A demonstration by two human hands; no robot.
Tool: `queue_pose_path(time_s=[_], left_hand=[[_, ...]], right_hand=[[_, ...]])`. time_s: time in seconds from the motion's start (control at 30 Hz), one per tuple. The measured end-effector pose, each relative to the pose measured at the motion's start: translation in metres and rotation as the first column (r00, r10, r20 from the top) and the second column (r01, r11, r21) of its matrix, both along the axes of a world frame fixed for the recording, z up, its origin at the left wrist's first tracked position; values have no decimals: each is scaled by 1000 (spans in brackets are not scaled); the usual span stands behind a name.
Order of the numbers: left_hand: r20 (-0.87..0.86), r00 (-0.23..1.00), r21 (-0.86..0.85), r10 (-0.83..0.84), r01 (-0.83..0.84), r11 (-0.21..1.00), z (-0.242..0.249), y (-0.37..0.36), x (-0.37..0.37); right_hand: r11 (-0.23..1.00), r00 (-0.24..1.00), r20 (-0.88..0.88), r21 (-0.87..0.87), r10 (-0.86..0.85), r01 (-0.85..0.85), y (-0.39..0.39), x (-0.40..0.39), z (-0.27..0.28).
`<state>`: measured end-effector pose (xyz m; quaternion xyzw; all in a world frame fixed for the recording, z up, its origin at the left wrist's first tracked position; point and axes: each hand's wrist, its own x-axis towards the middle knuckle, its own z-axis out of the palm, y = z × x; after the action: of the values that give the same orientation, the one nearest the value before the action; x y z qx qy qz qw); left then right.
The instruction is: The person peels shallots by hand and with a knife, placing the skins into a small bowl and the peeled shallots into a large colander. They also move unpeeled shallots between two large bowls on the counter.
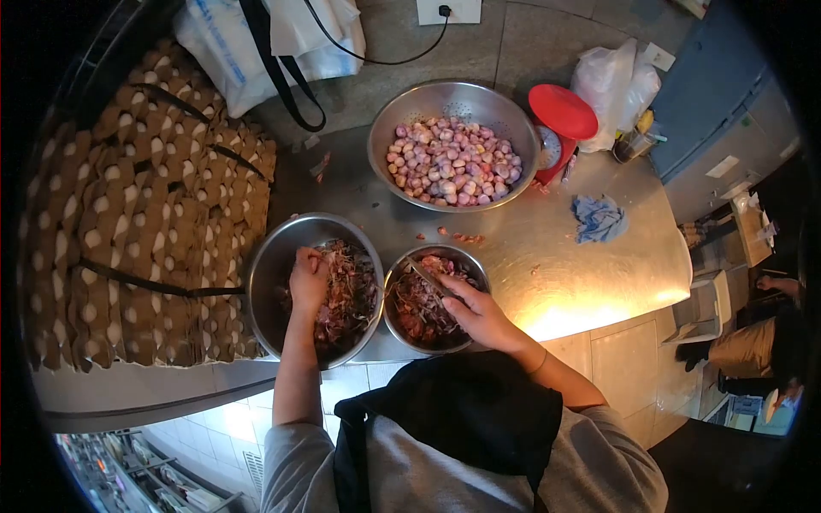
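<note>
My left hand [310, 278] is curled closed over the larger steel bowl [262, 312] on the left; whatever its fingers hold is hidden. Dry reddish peelings [346, 295] lie in that bowl. In my right hand [472, 315] is a knife [427, 278], its blade pointing up and left across the smaller steel bowl [486, 275]. That bowl also contains dark red skins and scraps [421, 309]. Behind both bowls, a large steel colander [505, 107] is heaped with small pink-purple bulbs that look like shallots [453, 162].
Stacked egg trays [154, 222], strapped together, stand at the left. A red scale [563, 115] touches the colander's right side. A blue cloth [599, 219] lies on the steel table [599, 282]. Plastic bags [603, 85] sit at the back. Another person [761, 350] is at far right.
</note>
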<state>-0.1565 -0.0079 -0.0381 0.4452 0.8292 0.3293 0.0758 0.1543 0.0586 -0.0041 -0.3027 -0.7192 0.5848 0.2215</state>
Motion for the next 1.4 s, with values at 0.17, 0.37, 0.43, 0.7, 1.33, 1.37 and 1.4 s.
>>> queue_pose_path(time_s=[0.17, 0.37, 0.43, 0.7, 1.33, 1.37, 1.4], left_hand=[[-15, 1000, -40, -3, 2, 999, -4, -1, -2], [-27, 985, -291, -169, 154, 944, -31, -9, -5], [-211, 966, -254, -149, 93, 963, -6, -4, 12], [-11, 916, 228, -400, 392, 891, 93, 101, 95], [-665, 540, -235, -516, 504, 831, 40, 267, 187], [-697, 526, -172, -488, 537, 826, 41, 263, 187], [-688, 549, -103, -474, 573, 813, 42, 259, 185]], right_hand=[[999, 1000, -12, 45, 10, -9, 1, 1, -3], [999, 1000, -12, 40, 14, -14, 1, 1, -4], [999, 998, -61, -51, 4, -7, 1, 4, -5], [954, 904, -424, -290, -60, -73, -4, 34, 31], [913, 894, -294, -331, -338, 236, -3, 102, 23], [933, 884, -333, -260, -329, 249, -1, 100, 19], [940, 876, -359, -233, -322, 250, 0, 99, 18]])
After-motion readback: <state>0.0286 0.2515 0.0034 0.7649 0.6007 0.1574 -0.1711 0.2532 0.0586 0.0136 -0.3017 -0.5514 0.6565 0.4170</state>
